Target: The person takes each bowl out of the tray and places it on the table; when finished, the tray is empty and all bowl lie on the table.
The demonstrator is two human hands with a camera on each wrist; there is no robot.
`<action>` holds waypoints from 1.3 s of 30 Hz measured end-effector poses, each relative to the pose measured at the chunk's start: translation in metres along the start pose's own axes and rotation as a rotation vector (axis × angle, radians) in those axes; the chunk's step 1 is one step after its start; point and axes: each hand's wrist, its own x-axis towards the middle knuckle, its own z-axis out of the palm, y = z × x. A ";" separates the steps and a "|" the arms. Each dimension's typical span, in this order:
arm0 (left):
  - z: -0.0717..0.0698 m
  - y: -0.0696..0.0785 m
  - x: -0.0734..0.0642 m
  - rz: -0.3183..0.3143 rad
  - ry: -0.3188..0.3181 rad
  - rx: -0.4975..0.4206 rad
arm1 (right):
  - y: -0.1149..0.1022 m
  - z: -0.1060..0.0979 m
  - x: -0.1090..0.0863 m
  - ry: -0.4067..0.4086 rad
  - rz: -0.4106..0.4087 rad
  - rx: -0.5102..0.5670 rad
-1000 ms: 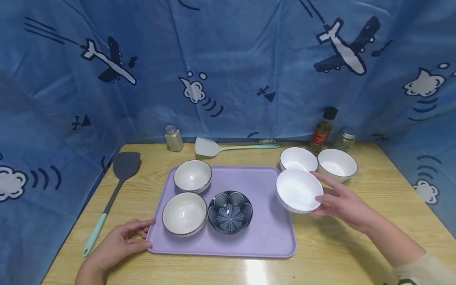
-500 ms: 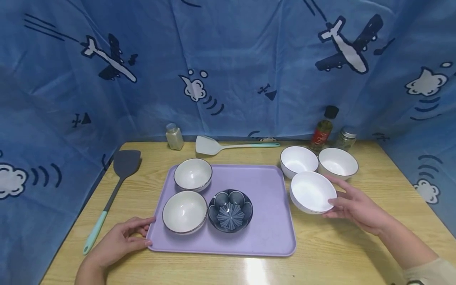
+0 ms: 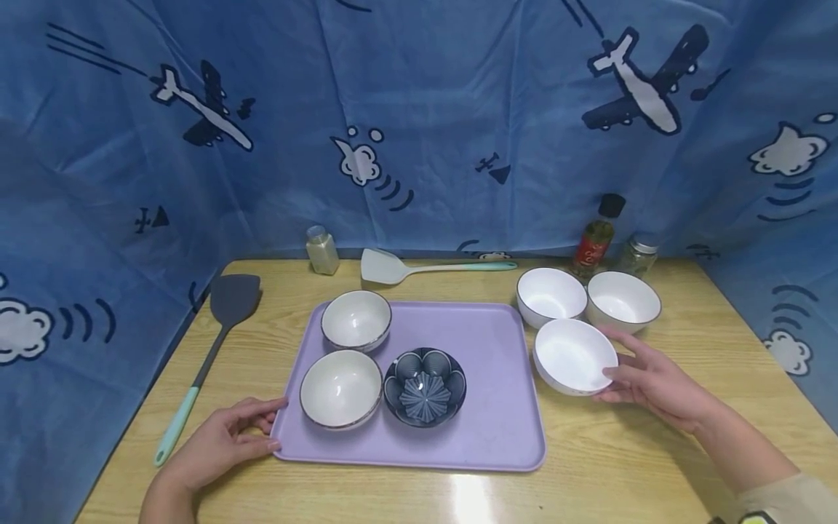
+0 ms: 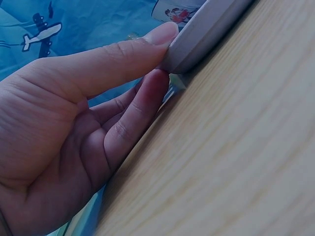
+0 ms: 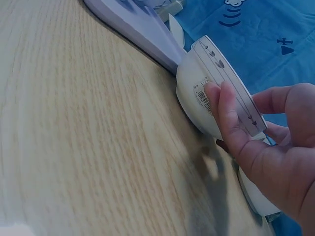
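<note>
My right hand grips a white bowl by its right side, at the tray's right edge and in front of two other bowls. In the right wrist view, that bowl shows a barcode label and a patterned band under its rim, low at the wood. With thumb and fingers, my left hand pinches the left edge of the lilac tray; the left wrist view shows the thumb on the tray's rim. On the tray stand two cream bowls and a dark blue flower-patterned bowl.
Behind the held bowl stand a white bowl and a cream bowl, with a red-labelled bottle and a jar behind. A pale spatula and shaker lie at the back; a dark spatula at left.
My right hand has moved the white bowl rightward, from over the tray's right edge to the table beside it. My left hand has stayed at the tray's edge.
</note>
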 end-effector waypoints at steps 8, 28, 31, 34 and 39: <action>0.000 0.000 -0.001 0.012 -0.003 -0.003 | 0.004 0.001 0.000 -0.008 0.010 0.023; 0.001 0.000 0.000 0.017 -0.002 -0.006 | -0.006 -0.008 -0.005 0.095 0.015 -0.251; 0.001 0.000 0.000 0.020 -0.001 -0.005 | -0.012 -0.011 -0.005 0.091 -0.030 -0.266; 0.001 -0.001 0.000 0.025 0.000 -0.004 | -0.018 -0.014 -0.006 0.078 -0.087 -0.254; 0.001 -0.002 0.001 0.042 -0.007 -0.014 | -0.027 -0.010 -0.005 0.066 -0.142 -0.200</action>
